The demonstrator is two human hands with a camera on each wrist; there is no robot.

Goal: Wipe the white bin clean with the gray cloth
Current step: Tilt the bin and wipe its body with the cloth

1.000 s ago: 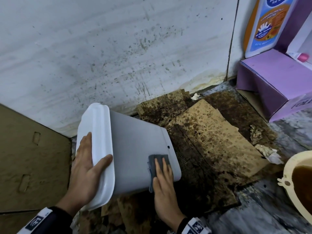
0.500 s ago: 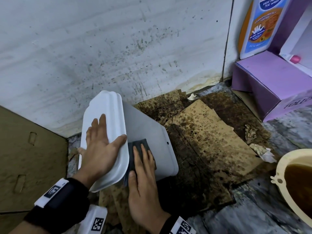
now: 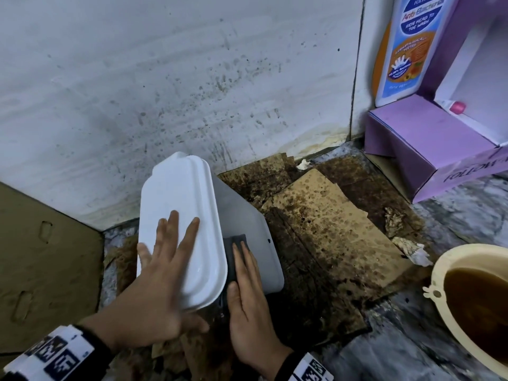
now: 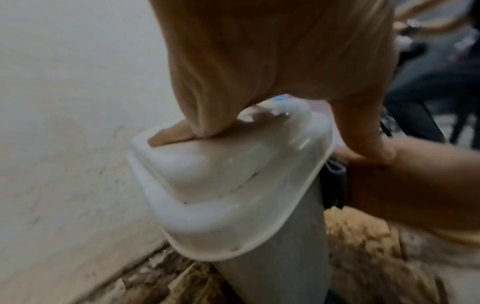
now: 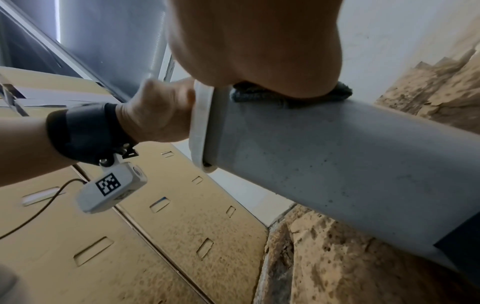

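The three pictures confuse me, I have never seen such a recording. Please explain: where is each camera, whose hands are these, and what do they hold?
There is no machine, only a person with small cameras strapped on. One picture comes from the head and looks down at both hands. The other two come from the wrists and look along each hand. The left hand lies flat, fingers straight, on the lid end of the white bin, which is tilted on stained cardboard. The right hand presses a gray cloth flat against the bin's side. Neither hand has a closed grip. To the right stand a purple box and a basin of brown liquid.
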